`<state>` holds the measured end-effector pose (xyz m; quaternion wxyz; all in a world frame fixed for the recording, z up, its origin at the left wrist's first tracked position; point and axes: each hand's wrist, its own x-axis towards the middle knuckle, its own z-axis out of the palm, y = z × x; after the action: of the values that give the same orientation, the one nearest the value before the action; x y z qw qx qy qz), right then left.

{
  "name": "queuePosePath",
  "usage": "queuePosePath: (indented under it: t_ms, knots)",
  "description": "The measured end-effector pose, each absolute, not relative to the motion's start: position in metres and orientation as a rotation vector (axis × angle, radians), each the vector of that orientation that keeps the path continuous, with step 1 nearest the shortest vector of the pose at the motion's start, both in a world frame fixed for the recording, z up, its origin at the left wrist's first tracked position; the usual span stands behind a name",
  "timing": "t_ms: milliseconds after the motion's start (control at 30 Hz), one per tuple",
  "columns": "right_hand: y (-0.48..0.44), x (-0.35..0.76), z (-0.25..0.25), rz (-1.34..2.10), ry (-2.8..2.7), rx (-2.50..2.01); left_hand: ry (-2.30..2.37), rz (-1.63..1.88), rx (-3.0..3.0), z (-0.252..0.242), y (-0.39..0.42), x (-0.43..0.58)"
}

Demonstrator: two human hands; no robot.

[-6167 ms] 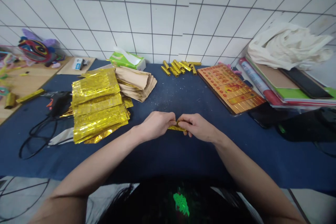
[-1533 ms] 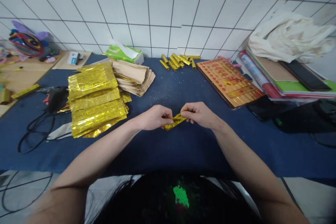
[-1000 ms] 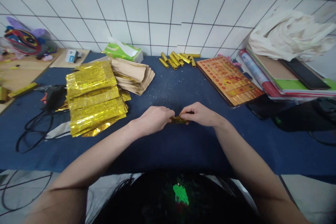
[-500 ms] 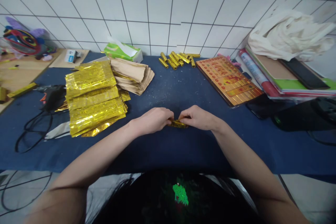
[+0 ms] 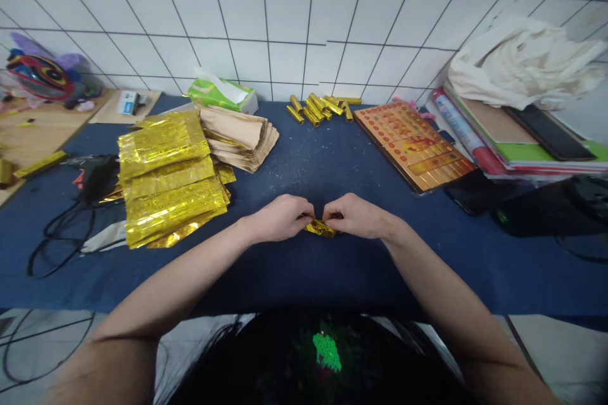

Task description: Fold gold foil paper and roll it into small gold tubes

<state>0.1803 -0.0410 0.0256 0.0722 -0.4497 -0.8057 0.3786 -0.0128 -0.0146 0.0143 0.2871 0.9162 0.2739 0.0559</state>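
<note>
Both hands busy: left hand (image 5: 284, 218) and right hand (image 5: 357, 215), fingertips pinched in, one at each end of a small gold foil piece (image 5: 320, 228). It's near the front of the blue surface (image 5: 304, 168), between the hands, partly hidden by fingers. Can't tell how tightly it's folded.

Risks, my read: uneven pinch could skew or tear it; thin foil probably springs back if one end slips. Foil stack (image 5: 166, 171) is loosely fanned, left forearm right beside it, so an elbow swing could slide sheets off. Black cord (image 5: 59, 237) loops at far left, by what looks like a glue gun (image 5: 97, 177); a snag would drag it. Gold tubes (image 5: 319, 109) near the wall sit loose, could scatter if knocked.

Labels: printed orange-gold pack (image 5: 413, 145), red-ended tube (image 5: 453, 117) and small blue-white box (image 5: 127, 103) carry print, too small to read from here. No brand I can confirm.
</note>
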Motion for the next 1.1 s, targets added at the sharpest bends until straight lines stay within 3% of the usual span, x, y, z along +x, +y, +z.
queuePosePath:
  t_ms: [300, 600, 933, 1100]
  knots:
    - [-0.038, 0.185, 0.016, 1.559, -2.102, -1.299, 1.022, 0.225, 2.250, 0.014, -0.017, -0.006]
    - [-0.041, 0.177, 0.018, 1.513, -1.953, -1.417, 1.108, 0.244, 2.203, 0.013, -0.010, -0.009]
    - [-0.031, 0.192, 0.008, 1.811, -1.584, -1.160, 0.846, 0.386, 1.715, 0.015, 0.003, -0.018]
    - [-0.034, 0.185, 0.007, 1.698, -1.589, -1.239, 0.920, 0.516, 1.770, 0.012, 0.003, -0.018]
